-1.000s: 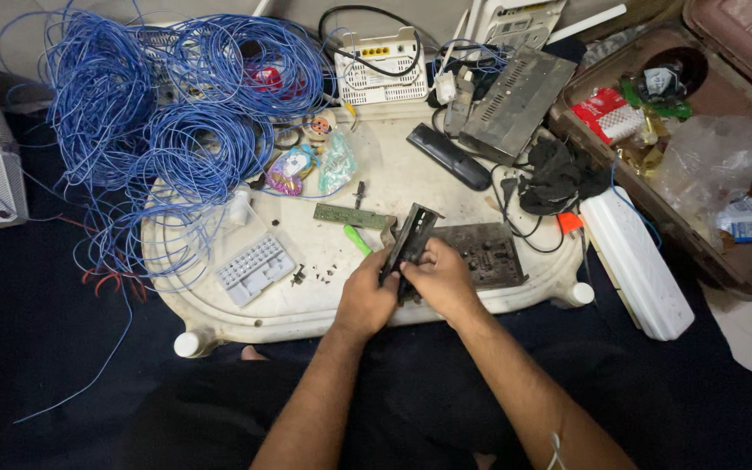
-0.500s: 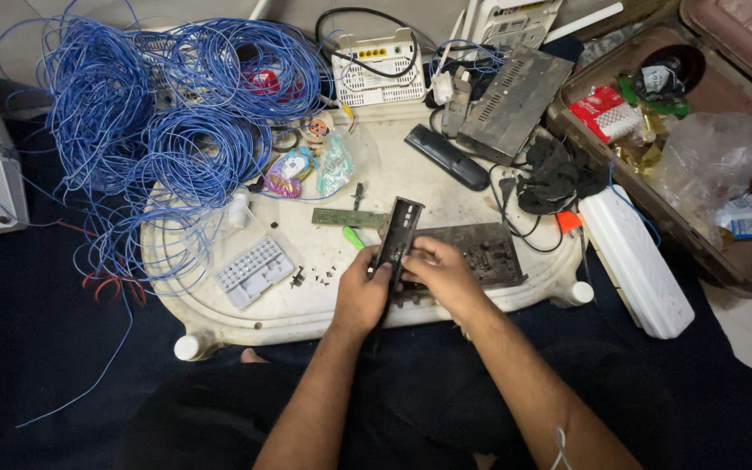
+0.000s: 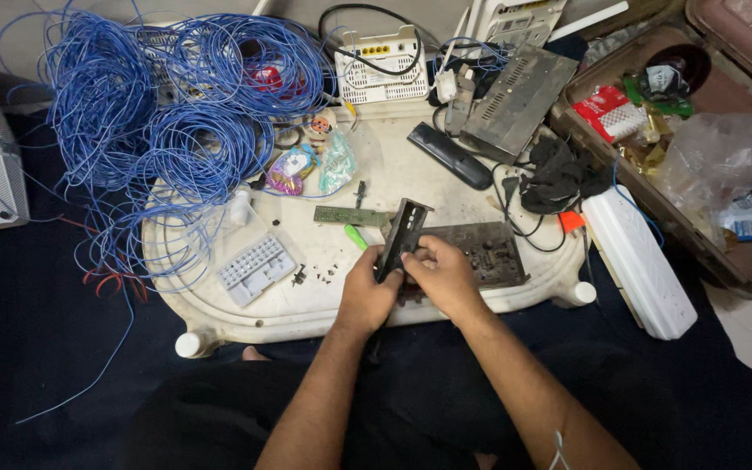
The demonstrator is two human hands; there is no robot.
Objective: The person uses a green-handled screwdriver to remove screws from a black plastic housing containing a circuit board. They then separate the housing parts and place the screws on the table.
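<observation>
nearest the camera, both forearms reach forward over dark cloth to a white tray (image 3: pixel 219 313) lying upside down like a low table. the left hand (image 3: pixel 365 296) is wrapped around the lower end of a long black plastic shell (image 3: pixel 400 239), fingers curled on it. the right hand (image 3: pixel 442 277) pinches the same shell from the other side, thumb and fingertips pressed on its edge. the shell stands tilted, its top leaning away, near the front middle of the tray.

just behind the right hand, partly under it, lies a dark circuit board (image 3: pixel 489 252). left of the hands sits a small grey keypad (image 3: pixel 256 268), with a few tiny dark bits scattered beside it. a little further back lie a narrow green circuit strip (image 3: pixel 348 215) and a short green tool (image 3: pixel 356 237) just below it.

beyond these, a black remote (image 3: pixel 449 155) lies at an angle, and a heap of black cable (image 3: pixel 559 178) sits to its right. a white power strip (image 3: pixel 635 261) leans off the tray's right edge.

the far left is covered by large coils of blue wire (image 3: pixel 158 113), spilling over the tray and onto the cloth. at the back stand a white router (image 3: pixel 382 74) and a grey metal box (image 3: pixel 517 100). to the far right is an open brown case (image 3: pixel 741 261) with packets and a clear plastic bag (image 3: pixel 720 157) inside.
</observation>
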